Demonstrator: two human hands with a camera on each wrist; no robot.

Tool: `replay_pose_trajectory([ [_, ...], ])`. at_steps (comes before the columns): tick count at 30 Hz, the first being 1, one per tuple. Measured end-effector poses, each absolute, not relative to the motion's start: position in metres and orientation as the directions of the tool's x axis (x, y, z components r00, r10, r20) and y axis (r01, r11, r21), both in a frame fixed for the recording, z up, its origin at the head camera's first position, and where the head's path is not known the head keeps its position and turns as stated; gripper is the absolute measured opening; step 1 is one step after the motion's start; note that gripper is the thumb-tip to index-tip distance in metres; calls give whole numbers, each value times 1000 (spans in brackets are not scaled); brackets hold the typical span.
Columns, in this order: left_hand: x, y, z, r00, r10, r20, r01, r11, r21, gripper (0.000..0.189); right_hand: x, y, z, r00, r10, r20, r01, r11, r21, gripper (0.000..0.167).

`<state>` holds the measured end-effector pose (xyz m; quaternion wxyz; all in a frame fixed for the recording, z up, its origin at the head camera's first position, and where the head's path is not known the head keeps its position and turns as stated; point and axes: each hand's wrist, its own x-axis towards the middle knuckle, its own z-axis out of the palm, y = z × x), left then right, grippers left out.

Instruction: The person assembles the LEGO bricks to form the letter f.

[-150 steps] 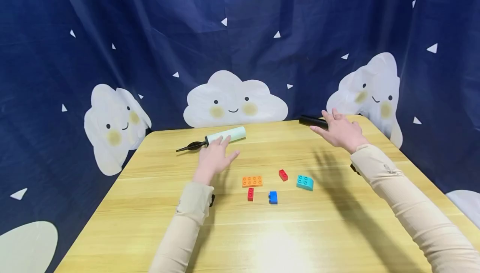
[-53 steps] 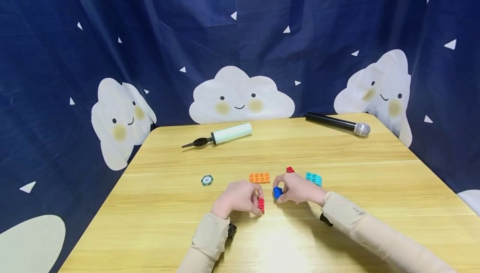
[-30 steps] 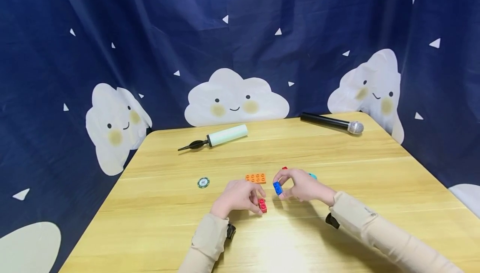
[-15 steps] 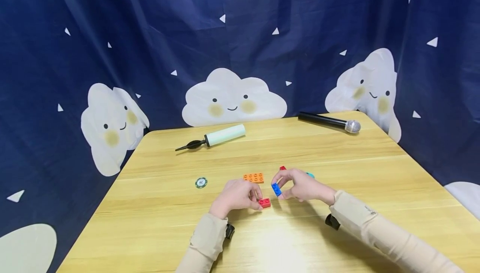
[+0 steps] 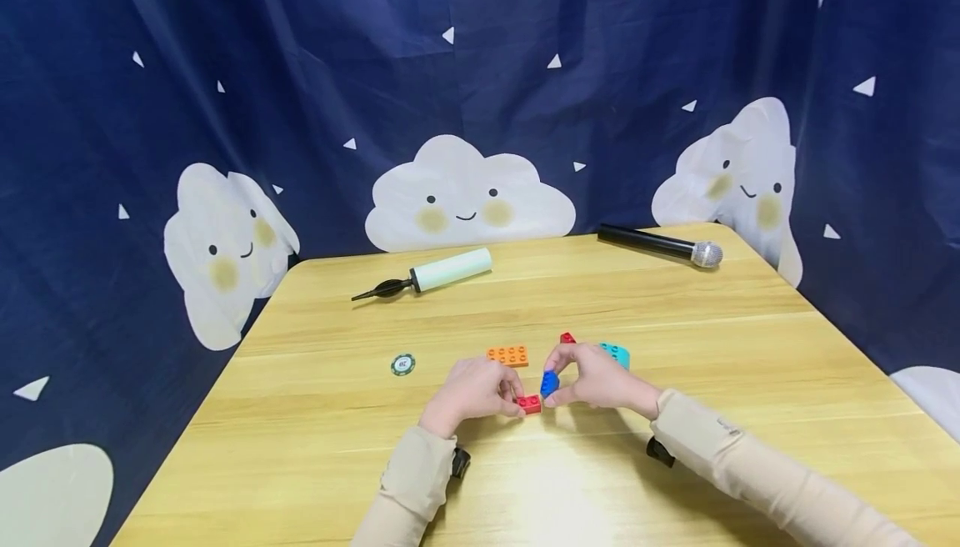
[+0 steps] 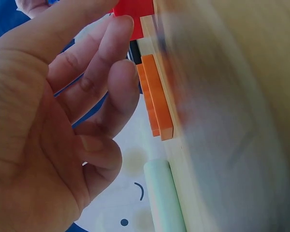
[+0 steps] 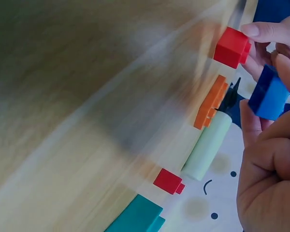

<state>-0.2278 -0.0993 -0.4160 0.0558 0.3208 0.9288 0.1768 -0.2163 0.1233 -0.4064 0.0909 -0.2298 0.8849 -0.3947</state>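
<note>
In the head view my left hand [image 5: 471, 393] pinches a red toy brick [image 5: 529, 404], studs up, at the tabletop. My right hand [image 5: 603, 376] holds a blue toy brick [image 5: 549, 383] between thumb and fingertips, just right of the red one and tilted, with its studs turned left. From the right wrist, the blue brick [image 7: 269, 94] appears off the table, apart from the red brick [image 7: 229, 47]. Behind the hands lie an orange eight-stud brick [image 5: 508, 355], a second red brick [image 5: 567, 337] and a teal brick [image 5: 617, 355], the last two partly hidden by the right hand.
A green-edged poker chip [image 5: 402, 364] lies left of the bricks. Toward the back of the wooden table [image 5: 300, 480] are a pale green hand pump [image 5: 452, 269] with a black nozzle and a black microphone [image 5: 660, 245]. A dark blue cloud-printed curtain [image 5: 510, 105] hangs behind.
Both hands came from the pump and microphone to the bricks, uncovering the poker chip. The left hand has turned its red brick sideways; the right has lifted the blue brick and tilted it toward the red one.
</note>
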Motion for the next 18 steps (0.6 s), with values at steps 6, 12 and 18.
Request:
replay_pose_trajectory([
  [6, -229, -97, -415, -789, 614, 4, 575, 736, 358, 17, -215, 124, -408, -875, -483, 21, -313, 531, -788, 34],
  [12, -229, -98, -416, -789, 614, 4, 575, 735, 359, 17, -216, 126, -408, -887, -461, 1, -254, 485, -837, 23],
  [18, -231, -101, -421, -783, 622, 6, 572, 717, 398, 17, -217, 123, -417, -879, -475, -24, -230, 468, -853, 18],
])
